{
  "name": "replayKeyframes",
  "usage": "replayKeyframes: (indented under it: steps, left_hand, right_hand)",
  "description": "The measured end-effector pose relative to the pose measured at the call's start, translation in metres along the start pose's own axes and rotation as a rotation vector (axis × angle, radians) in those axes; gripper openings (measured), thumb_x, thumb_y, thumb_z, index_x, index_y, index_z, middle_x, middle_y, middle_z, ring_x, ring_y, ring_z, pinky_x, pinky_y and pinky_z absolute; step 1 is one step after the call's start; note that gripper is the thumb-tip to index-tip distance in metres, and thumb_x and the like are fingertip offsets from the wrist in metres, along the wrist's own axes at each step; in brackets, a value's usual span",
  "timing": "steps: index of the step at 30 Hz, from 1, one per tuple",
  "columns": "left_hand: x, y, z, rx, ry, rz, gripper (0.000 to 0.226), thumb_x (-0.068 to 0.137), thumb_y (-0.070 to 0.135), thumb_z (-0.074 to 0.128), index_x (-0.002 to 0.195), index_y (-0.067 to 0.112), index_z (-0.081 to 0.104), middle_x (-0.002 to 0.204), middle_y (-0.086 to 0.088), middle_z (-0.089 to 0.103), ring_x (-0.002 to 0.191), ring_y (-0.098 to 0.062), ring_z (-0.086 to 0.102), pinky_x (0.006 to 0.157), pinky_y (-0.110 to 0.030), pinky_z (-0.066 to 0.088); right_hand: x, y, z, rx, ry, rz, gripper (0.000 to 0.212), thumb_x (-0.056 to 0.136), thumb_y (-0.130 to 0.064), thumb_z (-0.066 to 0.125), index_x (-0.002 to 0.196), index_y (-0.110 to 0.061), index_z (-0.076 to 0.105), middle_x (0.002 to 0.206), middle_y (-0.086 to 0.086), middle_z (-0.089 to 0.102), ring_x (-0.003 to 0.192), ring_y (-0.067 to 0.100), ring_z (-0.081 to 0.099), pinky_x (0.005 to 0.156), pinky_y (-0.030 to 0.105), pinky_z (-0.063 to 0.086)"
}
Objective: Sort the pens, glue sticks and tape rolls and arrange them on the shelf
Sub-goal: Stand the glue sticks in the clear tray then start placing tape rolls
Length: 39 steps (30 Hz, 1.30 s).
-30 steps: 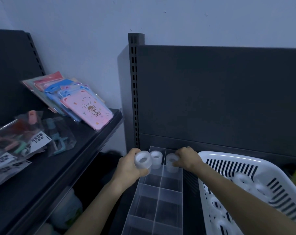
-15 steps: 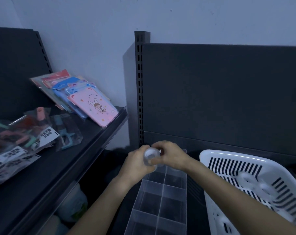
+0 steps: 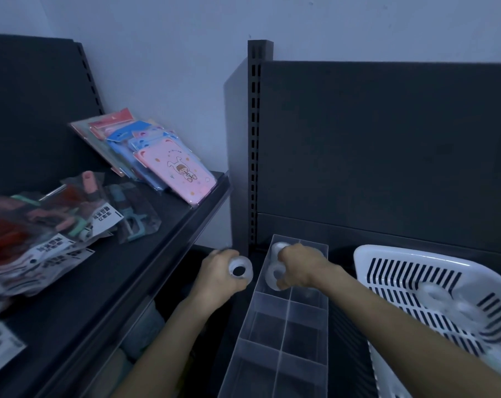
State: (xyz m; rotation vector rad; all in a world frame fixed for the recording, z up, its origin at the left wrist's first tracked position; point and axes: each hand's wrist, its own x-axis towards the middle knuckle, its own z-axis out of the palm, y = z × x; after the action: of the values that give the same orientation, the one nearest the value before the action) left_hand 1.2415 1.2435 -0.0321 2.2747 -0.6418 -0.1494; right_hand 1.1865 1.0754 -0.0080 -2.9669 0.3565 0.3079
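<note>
Nearest me, organizer (image 3: 285, 334) runs away along shelf; basket (image 3: 387, 250) at right holds spare rolls (image 3: 433, 294). Further out, my left hand (image 3: 217, 278) grips tape roll (image 3: 240, 272) just left of organizer. My right hand (image 3: 304, 268) pinches second roll (image 3: 273, 275) in far-left compartment; third roll (image 3: 281, 248) sits behind it. Step, I judge: filling far end. Next: release right roll, bring left one across.

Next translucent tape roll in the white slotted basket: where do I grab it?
Probably from above: the translucent tape roll seems to lie flat, hole up, and the white slotted basket walls off its sides. Pinch across the outer rim.
</note>
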Motion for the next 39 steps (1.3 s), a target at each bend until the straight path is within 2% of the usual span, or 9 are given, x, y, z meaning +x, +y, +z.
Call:
replayKeyframes:
  steps: [2, 6, 10, 15, 18, 21, 28, 36, 39]
  left_hand:
    - [0.001, -0.002, 0.001, -0.022, 0.012, -0.009, 0.044, 0.071, 0.01, 0.072, 0.113, 0.012, 0.061, 0.104, 0.0, 0.049, 0.091, -0.014, 0.054, 0.071, -0.017, 0.04]
    - [0.0, -0.002, 0.005, -0.127, -0.011, -0.024, 0.034, 0.069, 0.011, 0.075, 0.101, 0.013, 0.063, 0.1, -0.004, 0.055, 0.087, -0.017, 0.057, 0.07, -0.019, 0.046]
    - [0.003, 0.01, 0.008, -0.18, -0.042, 0.058, 0.029, 0.069, 0.013, 0.077, 0.09, 0.02, 0.058, 0.091, 0.006, 0.055, 0.081, -0.006, 0.052, 0.07, -0.015, 0.042]
    - [0.023, 0.028, 0.032, 0.134, -0.198, 0.186, 0.025, 0.07, 0.02, 0.074, 0.09, 0.01, 0.063, 0.097, -0.004, 0.058, 0.093, -0.021, 0.052, 0.077, -0.03, 0.044]
    - [0.031, 0.038, 0.045, 0.359, -0.237, 0.195, 0.02, 0.072, 0.022, 0.07, 0.075, 0.011, 0.054, 0.096, -0.007, 0.059, 0.095, -0.022, 0.049, 0.074, -0.03, 0.041]
    - [0.034, 0.038, 0.053, 0.421, -0.25, 0.155, 0.036, 0.073, 0.021, 0.069, 0.058, 0.016, 0.037, 0.093, -0.01, 0.061, 0.096, -0.025, 0.052, 0.07, -0.03, 0.038]
    - [0.03, 0.03, 0.061, 0.623, -0.193, 0.198, 0.021, 0.08, 0.034, 0.06, 0.09, 0.016, 0.063, 0.097, -0.001, 0.064, 0.106, -0.019, 0.043, 0.092, -0.03, 0.03]
    - [0.018, 0.033, 0.066, 0.509, -0.147, 0.125, 0.017, 0.082, 0.037, 0.055, 0.08, 0.02, 0.059, 0.093, 0.001, 0.065, 0.108, -0.021, 0.042, 0.091, -0.031, 0.031]
    - [0.016, 0.038, 0.066, 0.552, -0.144, 0.114, 0.018, 0.082, 0.038, 0.054, 0.085, 0.021, 0.062, 0.094, 0.002, 0.065, 0.108, -0.021, 0.043, 0.089, -0.031, 0.03]
  right_hand:
    - [0.001, -0.003, 0.005, -0.05, -0.035, 0.011, 0.029, 0.078, -0.032, 0.065, 0.088, -0.009, 0.05, 0.074, -0.002, 0.05, 0.079, 0.02, 0.055, 0.061, 0.026, 0.039]
    - [0.006, -0.007, 0.02, -0.096, -0.087, -0.023, 0.028, 0.084, -0.028, 0.06, 0.1, -0.005, 0.061, 0.107, 0.012, 0.061, 0.101, 0.026, 0.059, 0.075, 0.031, 0.046]
    - [-0.003, 0.006, 0.018, 0.012, 0.015, -0.047, 0.033, 0.087, -0.035, 0.057, 0.103, -0.006, 0.058, 0.108, 0.009, 0.062, 0.099, 0.024, 0.058, 0.081, 0.031, 0.046]
    - [-0.04, 0.059, 0.005, 0.264, 0.293, 0.039, 0.021, 0.086, -0.022, 0.055, 0.089, -0.003, 0.064, 0.088, 0.012, 0.068, 0.087, 0.028, 0.063, 0.074, 0.034, 0.049]
    - [-0.065, 0.077, 0.005, 0.322, 0.364, 0.088, 0.019, 0.087, -0.016, 0.055, 0.091, -0.005, 0.07, 0.088, 0.01, 0.072, 0.086, 0.024, 0.064, 0.079, 0.033, 0.048]
    - [-0.08, 0.085, 0.005, 0.373, 0.39, 0.12, 0.022, 0.09, -0.015, 0.054, 0.103, -0.011, 0.071, 0.097, 0.005, 0.072, 0.09, 0.019, 0.064, 0.08, 0.025, 0.046]
    - [-0.088, 0.095, 0.01, 0.395, 0.385, 0.132, 0.022, 0.09, -0.018, 0.054, 0.104, -0.013, 0.071, 0.099, 0.002, 0.072, 0.088, 0.014, 0.063, 0.075, 0.018, 0.04]
    - [-0.115, 0.124, 0.013, 0.391, 0.358, 0.186, 0.021, 0.09, -0.015, 0.052, 0.078, -0.016, 0.07, 0.072, -0.007, 0.061, 0.07, 0.01, 0.056, 0.069, 0.024, 0.042]
    - [-0.126, 0.134, 0.016, 0.377, 0.358, 0.194, 0.019, 0.09, -0.013, 0.053, 0.086, -0.01, 0.071, 0.083, -0.002, 0.068, 0.078, 0.013, 0.061, 0.073, 0.025, 0.046]
